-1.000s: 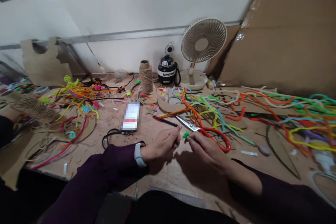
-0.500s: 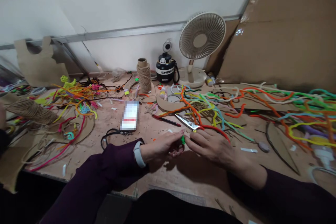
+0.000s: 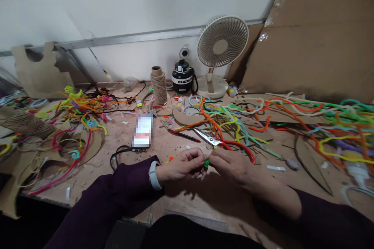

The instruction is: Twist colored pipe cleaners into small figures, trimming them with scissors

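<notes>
Between both hands is a small bright green piece, apparently twisted pipe cleaner. My left hand, with a pale band on its wrist, pinches it from the left with thumb and fingertips. From the right, the curled fingers of my right hand close on its upper end. My fingers hide part of it. Just beyond my right hand lie red-handled scissors, blades pointing to the back left. A dark red pen rests beside the blades. Small orange and yellow bits lie near my left wrist.
A phone lies at left centre. Behind stand a twine spool, a black bottle and a fan. Many coloured pipe cleaners spread right, with more in a tangled heap left. A glue bottle is far right.
My left fingers have curled in to a tighter pinch at the green piece. Both hands have shifted slightly, and the view has moved a little. At far left, another person's hand has left view.
</notes>
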`<state>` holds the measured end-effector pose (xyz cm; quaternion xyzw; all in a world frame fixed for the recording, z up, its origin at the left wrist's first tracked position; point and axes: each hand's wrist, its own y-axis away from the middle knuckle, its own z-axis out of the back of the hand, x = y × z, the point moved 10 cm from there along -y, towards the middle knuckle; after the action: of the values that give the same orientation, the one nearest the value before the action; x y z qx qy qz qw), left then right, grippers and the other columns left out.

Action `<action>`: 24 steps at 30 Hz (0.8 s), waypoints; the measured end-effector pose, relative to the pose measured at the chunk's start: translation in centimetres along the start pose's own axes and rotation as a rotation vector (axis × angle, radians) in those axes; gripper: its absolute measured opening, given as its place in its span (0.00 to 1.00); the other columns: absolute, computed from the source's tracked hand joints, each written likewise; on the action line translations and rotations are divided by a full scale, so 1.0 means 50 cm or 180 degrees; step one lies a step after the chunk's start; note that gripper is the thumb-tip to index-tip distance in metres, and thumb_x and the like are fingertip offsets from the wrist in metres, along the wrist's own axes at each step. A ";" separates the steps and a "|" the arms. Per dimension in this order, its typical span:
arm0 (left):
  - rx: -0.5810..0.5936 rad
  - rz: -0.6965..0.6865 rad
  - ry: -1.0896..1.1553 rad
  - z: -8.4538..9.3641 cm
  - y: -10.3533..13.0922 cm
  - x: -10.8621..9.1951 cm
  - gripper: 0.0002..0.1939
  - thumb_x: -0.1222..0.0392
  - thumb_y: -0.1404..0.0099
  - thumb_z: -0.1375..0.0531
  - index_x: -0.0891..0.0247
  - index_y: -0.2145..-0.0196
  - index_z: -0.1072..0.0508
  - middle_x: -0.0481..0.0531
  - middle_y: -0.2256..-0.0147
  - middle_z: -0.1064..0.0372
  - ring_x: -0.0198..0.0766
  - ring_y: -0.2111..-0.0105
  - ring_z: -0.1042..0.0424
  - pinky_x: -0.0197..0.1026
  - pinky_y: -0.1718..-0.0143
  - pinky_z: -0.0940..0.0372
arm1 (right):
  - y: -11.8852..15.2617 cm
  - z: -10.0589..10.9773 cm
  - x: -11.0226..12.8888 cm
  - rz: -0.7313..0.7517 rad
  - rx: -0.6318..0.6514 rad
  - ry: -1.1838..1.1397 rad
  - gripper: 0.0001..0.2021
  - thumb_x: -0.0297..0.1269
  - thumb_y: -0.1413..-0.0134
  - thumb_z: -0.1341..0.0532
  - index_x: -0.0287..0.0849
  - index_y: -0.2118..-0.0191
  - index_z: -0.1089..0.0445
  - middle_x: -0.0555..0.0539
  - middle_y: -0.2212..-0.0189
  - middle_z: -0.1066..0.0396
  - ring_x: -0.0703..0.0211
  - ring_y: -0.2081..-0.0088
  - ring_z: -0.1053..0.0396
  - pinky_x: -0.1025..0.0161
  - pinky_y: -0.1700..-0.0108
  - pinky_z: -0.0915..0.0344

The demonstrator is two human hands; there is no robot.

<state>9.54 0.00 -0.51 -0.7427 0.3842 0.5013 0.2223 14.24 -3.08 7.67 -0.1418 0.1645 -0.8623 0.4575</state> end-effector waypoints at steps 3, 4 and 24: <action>0.0103 -0.0068 -0.0485 -0.005 0.007 -0.019 0.22 0.41 0.37 0.43 0.65 0.70 0.38 0.44 0.78 0.38 0.25 0.83 0.46 0.31 0.82 0.51 | -0.002 -0.008 -0.005 -0.0269 0.0367 -0.0685 0.14 0.27 0.37 0.56 0.40 0.66 0.35 0.47 0.72 0.35 0.63 0.74 0.43 0.65 0.73 0.46; 0.0151 -0.0110 -0.0673 -0.008 0.009 -0.027 0.22 0.40 0.37 0.43 0.65 0.71 0.37 0.44 0.78 0.39 0.25 0.83 0.45 0.31 0.81 0.50 | -0.004 -0.009 -0.006 -0.0393 0.0501 -0.1017 0.13 0.29 0.36 0.56 0.40 0.65 0.35 0.47 0.71 0.35 0.62 0.73 0.42 0.65 0.72 0.44; -0.0553 -0.0292 -0.1900 0.032 0.007 -0.083 0.29 0.38 0.31 0.59 0.65 0.70 0.35 0.51 0.73 0.35 0.34 0.72 0.35 0.37 0.66 0.37 | 0.002 0.010 -0.029 -0.0492 -0.0109 0.0051 0.14 0.29 0.36 0.53 0.40 0.60 0.29 0.45 0.71 0.30 0.61 0.71 0.35 0.65 0.71 0.39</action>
<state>7.50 2.36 2.65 -0.5955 0.2239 0.7176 0.2834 15.28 -1.98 7.93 -0.1549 0.1715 -0.8932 0.3858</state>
